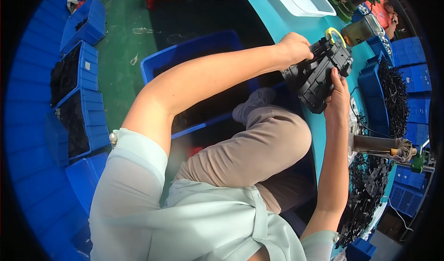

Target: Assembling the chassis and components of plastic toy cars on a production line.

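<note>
Black assembly (320, 78), pinched by left hand (293, 48) and right hand (338, 97), a yellow ring (331, 30) beyond the grip, seemed mid-handling, next needing steady support.

Right hand (338, 97) partly hides black assembly (320, 78); tray (301, 0) cropped.

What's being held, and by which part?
The right hand holds a black plastic assembly by its lower-right side; the left hand touches its upper-left side.
</note>
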Demonstrator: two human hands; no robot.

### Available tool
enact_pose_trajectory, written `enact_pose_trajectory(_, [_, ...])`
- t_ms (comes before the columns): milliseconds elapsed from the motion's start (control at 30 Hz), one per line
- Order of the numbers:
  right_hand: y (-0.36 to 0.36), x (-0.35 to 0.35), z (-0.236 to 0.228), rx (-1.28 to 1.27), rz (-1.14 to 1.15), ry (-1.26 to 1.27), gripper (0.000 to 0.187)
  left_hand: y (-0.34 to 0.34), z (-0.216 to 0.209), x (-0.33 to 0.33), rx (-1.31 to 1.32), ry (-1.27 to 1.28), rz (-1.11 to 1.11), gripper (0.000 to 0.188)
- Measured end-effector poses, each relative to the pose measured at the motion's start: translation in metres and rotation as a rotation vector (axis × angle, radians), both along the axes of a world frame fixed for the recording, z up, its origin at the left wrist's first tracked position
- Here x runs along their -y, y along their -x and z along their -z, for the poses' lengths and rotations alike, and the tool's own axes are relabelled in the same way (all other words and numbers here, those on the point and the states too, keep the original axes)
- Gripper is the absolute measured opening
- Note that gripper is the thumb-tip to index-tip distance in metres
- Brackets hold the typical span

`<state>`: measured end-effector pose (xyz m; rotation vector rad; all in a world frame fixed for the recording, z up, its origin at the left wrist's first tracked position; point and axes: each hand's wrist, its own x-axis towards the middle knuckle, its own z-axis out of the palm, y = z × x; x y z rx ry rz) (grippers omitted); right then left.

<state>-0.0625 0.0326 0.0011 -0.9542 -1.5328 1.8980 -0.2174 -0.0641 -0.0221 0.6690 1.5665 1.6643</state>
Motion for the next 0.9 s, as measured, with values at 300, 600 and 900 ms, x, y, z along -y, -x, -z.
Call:
enact_pose_trajectory(300, [0.002, 0.069, -0.03, -0.187, -0.232, -0.349, 0.023, 0.006, -0.003, 0.083, 0.34, -0.115, -0.053, 0.015])
enact_pose_trajectory(600, [0.012, 0.106, -0.034, -0.108, -0.347, -0.349, 0.018, -0.032, -0.014, 0.149, 0.543, -0.373, 0.101, 0.028])
enact_pose_trajectory(900, [0.005, 0.121, -0.033, -0.144, -0.287, -0.252, 0.023, -0.059, -0.007, 0.176, 0.653, -0.429, -0.072, 0.037])
